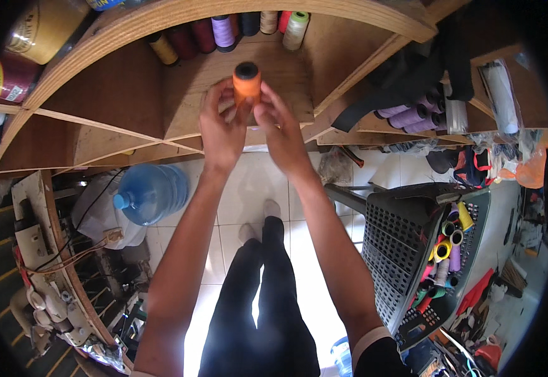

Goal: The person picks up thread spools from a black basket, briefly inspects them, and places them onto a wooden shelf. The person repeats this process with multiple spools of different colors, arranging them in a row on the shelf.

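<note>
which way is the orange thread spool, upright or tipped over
Looks upright: the orange thread spool has its black end up, with the left hand and right hand around its lower part.

At upper centre, a spool (247,83) sits between your left hand (223,129) and right hand (284,132); jug (157,193) mid-left, basket (394,248) right.

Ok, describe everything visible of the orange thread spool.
The spool of bright orange thread is cylindrical, with a dark, plastic-looking top end. It looks full, its thread wound smoothly. It stands roughly upright, held in the fingers of the bare left hand and bare right hand, at the front of an open wooden shelf compartment. Fingers hide its lower part, so its base cannot be seen.
</note>
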`<state>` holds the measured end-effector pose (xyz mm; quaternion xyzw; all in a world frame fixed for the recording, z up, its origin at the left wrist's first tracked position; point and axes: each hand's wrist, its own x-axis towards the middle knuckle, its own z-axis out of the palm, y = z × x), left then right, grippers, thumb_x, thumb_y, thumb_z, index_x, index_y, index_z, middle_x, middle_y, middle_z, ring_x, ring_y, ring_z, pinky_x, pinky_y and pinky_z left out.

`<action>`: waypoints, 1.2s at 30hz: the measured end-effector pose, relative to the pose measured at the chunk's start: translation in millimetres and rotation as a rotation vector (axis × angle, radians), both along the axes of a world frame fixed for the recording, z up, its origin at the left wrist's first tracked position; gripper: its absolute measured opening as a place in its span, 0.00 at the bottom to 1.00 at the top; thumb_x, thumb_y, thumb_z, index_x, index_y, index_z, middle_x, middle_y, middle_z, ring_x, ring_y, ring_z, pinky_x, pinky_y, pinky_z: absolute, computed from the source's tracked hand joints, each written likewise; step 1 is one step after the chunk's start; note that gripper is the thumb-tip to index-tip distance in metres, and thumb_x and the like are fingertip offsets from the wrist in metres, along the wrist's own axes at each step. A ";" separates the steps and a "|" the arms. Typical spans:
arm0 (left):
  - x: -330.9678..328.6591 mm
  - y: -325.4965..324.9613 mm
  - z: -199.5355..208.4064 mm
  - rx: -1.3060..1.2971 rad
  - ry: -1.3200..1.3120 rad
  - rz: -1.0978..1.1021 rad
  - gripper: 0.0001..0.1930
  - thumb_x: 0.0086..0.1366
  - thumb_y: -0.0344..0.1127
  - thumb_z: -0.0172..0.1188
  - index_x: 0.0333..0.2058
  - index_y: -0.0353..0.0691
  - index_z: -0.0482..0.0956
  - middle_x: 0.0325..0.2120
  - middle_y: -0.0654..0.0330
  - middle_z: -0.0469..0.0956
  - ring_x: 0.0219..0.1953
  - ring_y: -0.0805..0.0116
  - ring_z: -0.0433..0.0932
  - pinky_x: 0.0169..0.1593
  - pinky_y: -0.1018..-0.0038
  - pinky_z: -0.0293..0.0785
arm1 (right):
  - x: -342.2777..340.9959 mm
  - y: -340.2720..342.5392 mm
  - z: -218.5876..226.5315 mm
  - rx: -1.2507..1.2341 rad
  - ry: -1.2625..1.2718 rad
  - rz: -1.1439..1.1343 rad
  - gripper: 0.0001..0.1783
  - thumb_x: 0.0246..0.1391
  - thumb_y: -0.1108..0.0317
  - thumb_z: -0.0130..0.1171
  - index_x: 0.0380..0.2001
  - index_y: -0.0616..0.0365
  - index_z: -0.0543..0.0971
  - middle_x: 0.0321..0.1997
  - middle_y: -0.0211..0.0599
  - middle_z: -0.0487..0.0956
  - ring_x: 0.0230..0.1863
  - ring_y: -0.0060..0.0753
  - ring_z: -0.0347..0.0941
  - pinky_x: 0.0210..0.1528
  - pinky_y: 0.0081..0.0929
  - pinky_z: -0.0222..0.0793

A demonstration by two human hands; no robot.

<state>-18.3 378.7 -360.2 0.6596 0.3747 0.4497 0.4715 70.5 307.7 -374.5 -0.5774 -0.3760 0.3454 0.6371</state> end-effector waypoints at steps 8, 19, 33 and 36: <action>51.6 76.7 -24.6 0.018 0.007 0.120 0.18 0.56 0.22 0.60 0.47 0.32 0.73 0.34 0.57 0.80 0.41 0.68 0.77 0.44 0.72 0.73 | 49.9 85.2 -3.2 -0.025 -0.013 0.014 0.27 0.60 0.56 0.55 0.58 0.60 0.67 0.47 0.38 0.74 0.46 0.27 0.70 0.50 0.23 0.65; 92.5 95.6 -18.1 0.062 0.080 0.228 0.12 0.56 0.28 0.59 0.40 0.31 0.76 0.36 0.49 0.80 0.42 0.58 0.79 0.45 0.70 0.72 | 79.4 129.4 -18.3 -0.006 -0.182 -0.141 0.21 0.62 0.60 0.49 0.52 0.64 0.69 0.53 0.50 0.72 0.57 0.46 0.66 0.58 0.33 0.58; 92.7 100.6 -32.2 0.161 0.129 0.282 0.14 0.57 0.30 0.59 0.41 0.30 0.74 0.37 0.45 0.80 0.42 0.53 0.79 0.46 0.67 0.73 | 75.1 136.9 -19.1 0.031 -0.124 -0.096 0.26 0.66 0.53 0.39 0.53 0.66 0.67 0.56 0.51 0.70 0.58 0.45 0.64 0.59 0.35 0.56; 89.2 101.2 -30.9 0.137 0.144 0.294 0.15 0.57 0.31 0.60 0.41 0.29 0.74 0.37 0.44 0.79 0.42 0.49 0.79 0.46 0.66 0.73 | 68.6 136.5 -13.5 -0.039 -0.150 -0.091 0.27 0.66 0.52 0.36 0.54 0.65 0.66 0.56 0.51 0.70 0.57 0.45 0.65 0.59 0.36 0.57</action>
